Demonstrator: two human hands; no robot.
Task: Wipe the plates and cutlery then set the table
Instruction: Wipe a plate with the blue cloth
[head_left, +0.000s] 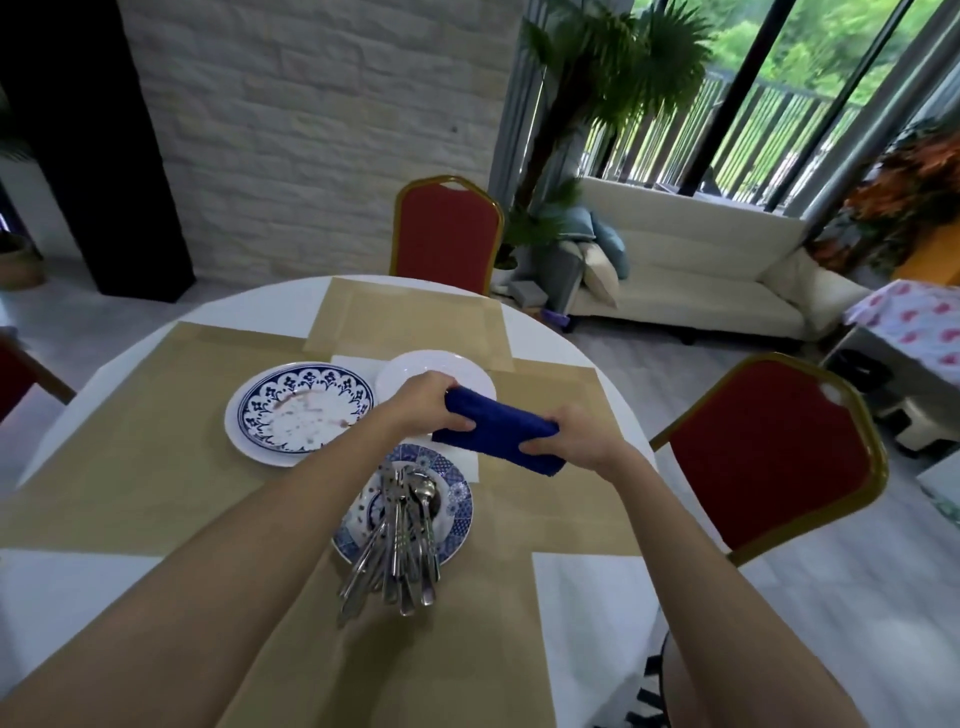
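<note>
Gripping the blue cloth (496, 427) — left hand (434, 402) and right hand (574, 434) at opposite ends, above the plates.

Soft daylight enters from the tall windows (810, 88) at upper right, where the greenery outside looks washed out. The counter (156, 441) is evenly lit, with a faint shadow beneath the cutlery (400, 545) handles. Wide-angle distortion bends the window frames and stretches the lower edge; detail is slightly soft.
</note>
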